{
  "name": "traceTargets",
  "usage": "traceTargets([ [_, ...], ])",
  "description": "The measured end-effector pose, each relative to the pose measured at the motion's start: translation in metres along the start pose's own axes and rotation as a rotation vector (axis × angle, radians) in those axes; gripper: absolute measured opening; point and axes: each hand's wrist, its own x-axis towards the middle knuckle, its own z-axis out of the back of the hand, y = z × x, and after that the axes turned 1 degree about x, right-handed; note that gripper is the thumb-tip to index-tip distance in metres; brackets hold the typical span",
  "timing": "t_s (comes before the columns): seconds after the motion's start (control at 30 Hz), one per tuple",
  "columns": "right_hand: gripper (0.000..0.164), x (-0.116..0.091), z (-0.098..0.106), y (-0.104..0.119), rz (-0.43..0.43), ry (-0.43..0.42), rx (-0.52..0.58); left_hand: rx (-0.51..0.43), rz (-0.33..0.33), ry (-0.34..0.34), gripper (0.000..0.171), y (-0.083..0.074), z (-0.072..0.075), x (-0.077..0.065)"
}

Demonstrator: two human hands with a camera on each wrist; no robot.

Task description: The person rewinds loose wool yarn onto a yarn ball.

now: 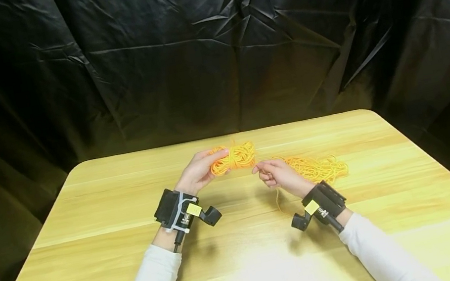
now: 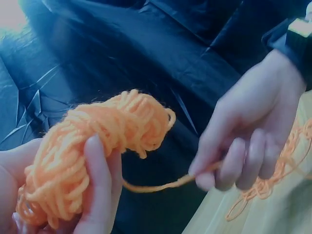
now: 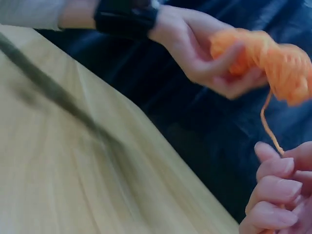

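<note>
A bundle of orange-yellow yarn (image 1: 240, 156), wrapped around its middle, is held up by my left hand (image 1: 200, 171). In the left wrist view the fingers and thumb curl round one end of the yarn bundle (image 2: 58, 170). From its underside a single strand (image 2: 156, 187) runs across to my right hand (image 1: 278, 176), which pinches it between thumb and forefinger while the other fingers curl in. The right wrist view shows this strand (image 3: 265, 122) hanging from the bundle down to the right fingertips.
A loose heap of the same yarn (image 1: 325, 169) lies on the wooden table (image 1: 99, 223), behind and right of my right hand. One thin strand droops below that hand. Black sheeting (image 1: 178, 78) hangs past the table's far edge. Both wrists carry strapped-on camera mounts.
</note>
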Motion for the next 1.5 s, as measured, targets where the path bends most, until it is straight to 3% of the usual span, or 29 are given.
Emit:
traceTargets([
  [0.1,0.035,0.000,0.004,-0.004,-0.029,0.027,-0.074,-0.024,-0.007,0.013,0.022,0.000,-0.002,0.000],
  [0.17,0.036,0.000,0.003,-0.006,-0.015,0.103,-0.107,-0.037,-0.021,0.017,0.021,-0.001,-0.003,0.000],
  [0.27,0.044,0.000,-0.002,-0.005,0.044,0.182,-0.062,-0.018,-0.040,0.013,0.022,-0.003,-0.004,-0.001],
  [0.37,0.037,0.003,-0.010,0.001,0.123,0.148,0.112,0.017,-0.050,0.012,0.028,-0.005,-0.006,-0.001],
  [0.47,0.020,0.004,-0.016,0.011,0.181,0.034,0.157,0.022,-0.053,-0.003,0.032,-0.006,-0.007,-0.001],
  [0.57,0.021,0.001,-0.020,0.020,0.199,-0.048,0.038,-0.015,-0.073,-0.048,0.032,-0.006,-0.008,0.001],
  [0.7,0.028,-0.008,-0.029,0.028,0.224,-0.047,-0.151,-0.056,-0.112,-0.110,0.035,-0.005,-0.007,0.002],
  [0.8,0.027,-0.014,-0.036,0.033,0.270,-0.021,-0.254,-0.022,-0.130,-0.137,0.035,-0.004,-0.006,0.003],
  [1.0,0.022,-0.022,-0.035,0.052,0.368,-0.023,-0.481,0.106,-0.095,-0.178,0.033,0.000,-0.004,0.004],
  [1.2,0.015,-0.023,-0.024,0.081,0.437,-0.014,-0.546,0.206,-0.040,-0.163,0.033,0.001,-0.004,0.001],
  [1.33,0.012,-0.022,-0.014,0.102,0.444,-0.055,-0.584,0.241,-0.030,-0.131,0.031,0.001,-0.004,0.002],
  [1.5,0.019,-0.016,-0.003,0.122,0.404,-0.048,-0.489,0.288,-0.057,-0.052,0.028,0.002,-0.006,0.002],
])
